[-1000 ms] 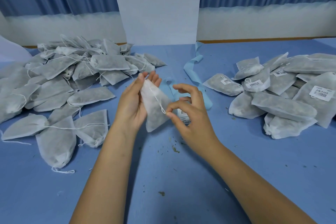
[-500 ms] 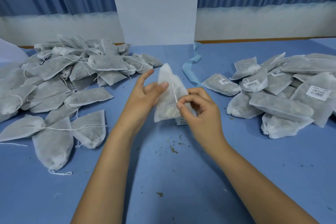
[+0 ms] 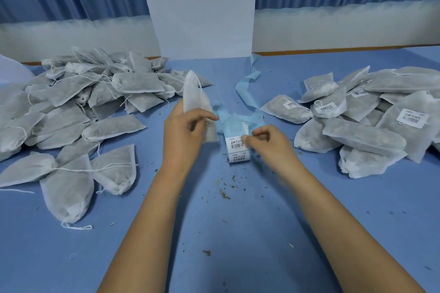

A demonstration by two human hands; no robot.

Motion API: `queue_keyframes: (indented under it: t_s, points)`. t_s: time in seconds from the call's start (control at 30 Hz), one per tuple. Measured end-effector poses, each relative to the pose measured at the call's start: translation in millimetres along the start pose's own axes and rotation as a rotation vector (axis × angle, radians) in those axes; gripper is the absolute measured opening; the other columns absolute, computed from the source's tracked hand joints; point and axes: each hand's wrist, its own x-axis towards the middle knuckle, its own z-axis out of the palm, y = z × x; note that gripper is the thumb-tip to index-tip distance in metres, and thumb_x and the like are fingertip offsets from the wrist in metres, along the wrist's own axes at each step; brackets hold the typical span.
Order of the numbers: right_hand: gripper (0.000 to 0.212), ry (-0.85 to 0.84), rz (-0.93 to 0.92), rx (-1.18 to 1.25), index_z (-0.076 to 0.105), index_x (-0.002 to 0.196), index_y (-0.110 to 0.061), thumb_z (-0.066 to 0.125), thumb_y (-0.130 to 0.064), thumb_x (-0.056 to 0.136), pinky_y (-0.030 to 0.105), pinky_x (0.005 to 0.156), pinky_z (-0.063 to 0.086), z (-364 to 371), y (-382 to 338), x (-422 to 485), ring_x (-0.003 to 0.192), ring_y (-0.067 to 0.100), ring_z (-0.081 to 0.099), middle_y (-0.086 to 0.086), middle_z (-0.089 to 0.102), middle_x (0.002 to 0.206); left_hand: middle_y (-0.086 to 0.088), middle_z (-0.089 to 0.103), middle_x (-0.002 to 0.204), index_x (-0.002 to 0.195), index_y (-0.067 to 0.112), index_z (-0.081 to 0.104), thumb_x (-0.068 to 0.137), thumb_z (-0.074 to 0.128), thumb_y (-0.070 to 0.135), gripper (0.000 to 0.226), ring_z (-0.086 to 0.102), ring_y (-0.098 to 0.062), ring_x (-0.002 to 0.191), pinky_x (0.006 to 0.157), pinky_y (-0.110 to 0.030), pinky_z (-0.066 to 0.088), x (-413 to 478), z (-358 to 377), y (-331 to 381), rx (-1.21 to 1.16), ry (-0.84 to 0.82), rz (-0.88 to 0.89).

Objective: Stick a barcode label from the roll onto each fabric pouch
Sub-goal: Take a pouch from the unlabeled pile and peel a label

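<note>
Fingers [image 3: 247, 138] of the right hand [image 3: 269, 144], off the pouch half a second ago, now pinch a barcode label [image 3: 235, 144] on the label roll [image 3: 238, 156] on the tabletop [image 3: 238, 233]. Just beyond, the left hand [image 3: 187, 133] alone grips the unlabelled fabric pouch [image 3: 193, 96], apparently awaiting its label.

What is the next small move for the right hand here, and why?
Probably peel the top label off the blue backing strip: the right hand seems to pinch its edge, and the left hand holds a pouch upright beside the roll, no label on its visible face.
</note>
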Motion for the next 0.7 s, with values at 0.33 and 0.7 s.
queue_keyframes:
  t_s: [0.33, 0.7]
  points:
    - [0.017, -0.04, 0.007, 0.219, 0.066, 0.08, -0.005, 0.069, -0.021, 0.087, 0.015, 0.056, 0.044, 6, 3, 0, 0.062, 0.008, 0.059, 0.007, 0.068, 0.076, 0.004, 0.061, 0.104, 0.109, 0.016, 0.073, 0.076, 0.083, 0.022, 0.035, 0.051, -0.012, 0.099, 0.084, -0.029, 0.045, -5, 7, -4, 0.268, -0.426, 0.28]
    - [0.017, -0.238, 0.047, 0.325, 0.074, 0.089, -0.014, 0.07, -0.001, 0.079, 0.013, 0.063, 0.05, -5, 1, -1, 0.073, 0.008, 0.07, 0.001, 0.075, 0.083, -0.004, 0.067, 0.092, 0.089, 0.01, 0.079, 0.071, 0.084, 0.011, 0.019, 0.058, -0.012, 0.087, 0.08, -0.019, 0.045, -4, 11, -7, 0.135, -0.295, 0.175]
